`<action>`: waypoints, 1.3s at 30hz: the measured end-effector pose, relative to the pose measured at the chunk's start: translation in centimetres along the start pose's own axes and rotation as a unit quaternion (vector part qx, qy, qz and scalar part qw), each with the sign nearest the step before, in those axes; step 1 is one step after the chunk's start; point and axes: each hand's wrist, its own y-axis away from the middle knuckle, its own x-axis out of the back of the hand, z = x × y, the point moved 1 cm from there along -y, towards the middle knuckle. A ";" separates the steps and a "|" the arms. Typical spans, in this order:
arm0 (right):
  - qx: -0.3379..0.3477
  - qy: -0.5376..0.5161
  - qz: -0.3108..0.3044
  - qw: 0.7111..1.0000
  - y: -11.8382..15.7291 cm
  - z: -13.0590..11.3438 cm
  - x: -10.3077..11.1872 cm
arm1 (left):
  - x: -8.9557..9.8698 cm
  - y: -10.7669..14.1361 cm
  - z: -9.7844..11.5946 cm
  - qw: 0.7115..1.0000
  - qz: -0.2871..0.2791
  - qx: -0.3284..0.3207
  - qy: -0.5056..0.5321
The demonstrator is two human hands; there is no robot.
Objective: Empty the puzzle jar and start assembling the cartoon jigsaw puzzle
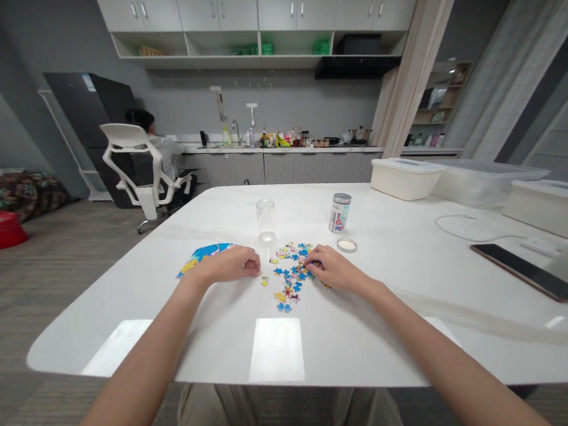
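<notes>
Jigsaw pieces (pixel 294 273), blue, yellow and pink, lie scattered in the middle of the white table (pixel 216 340). At their left, my left hand (pixel 236 263) has its fingers pinched together near a loose yellow piece (pixel 265 281); whatever is between the fingertips is too small to name. A colourful picture sheet (pixel 202 255) lies partly behind this hand. My right hand (pixel 333 268) rests over the right side of the pieces, fingers bent down on them, and the fingertips are partly hidden.
Beyond the pieces stand a clear jar (pixel 266 221) and a printed can (pixel 339 213), with a round lid (pixel 347 244) nearby. A tablet (pixel 528 271), a cable and storage boxes (pixel 406 178) are at the right. A person (pixel 165 151) sits at the far counter.
</notes>
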 end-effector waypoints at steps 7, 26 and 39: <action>0.004 -0.005 -0.008 1.000 0.1 0.0 0.0 | 0.0 -0.1 0.9 0.998 0.013 0.046 -0.050; -0.072 0.062 -0.093 0.991 0.5 2.6 3.7 | -0.3 -0.6 1.0 1.000 0.000 0.003 0.018; -0.050 0.042 -0.087 0.994 0.0 4.6 3.1 | -2.3 -2.3 3.4 0.994 0.095 -0.046 -0.027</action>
